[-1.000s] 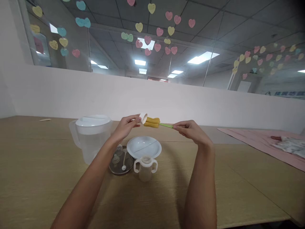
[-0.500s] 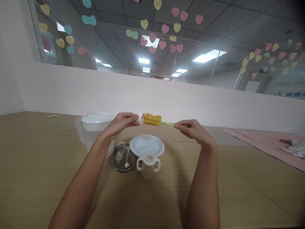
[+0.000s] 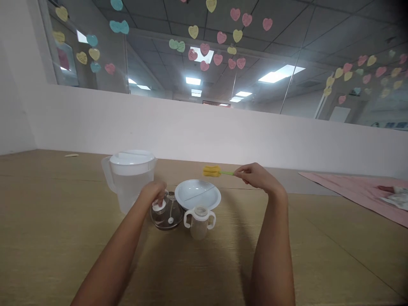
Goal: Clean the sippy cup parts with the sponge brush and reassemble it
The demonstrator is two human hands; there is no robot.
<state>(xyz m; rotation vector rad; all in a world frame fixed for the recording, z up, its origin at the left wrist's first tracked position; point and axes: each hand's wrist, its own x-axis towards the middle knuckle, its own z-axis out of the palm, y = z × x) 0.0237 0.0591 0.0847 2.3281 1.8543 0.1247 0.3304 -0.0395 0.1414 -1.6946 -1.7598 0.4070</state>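
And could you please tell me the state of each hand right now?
Left hand: fingers at the white cap over the tray; grip cannot be told.
Right hand: closed, holding the brush.

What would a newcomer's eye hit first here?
Likely the yellow sponge brush, held sideways above the table in the grip of the right hand. Then the heart-shaped notes scattered across the glass up top, and the lidded pitcher left of the white bowl.
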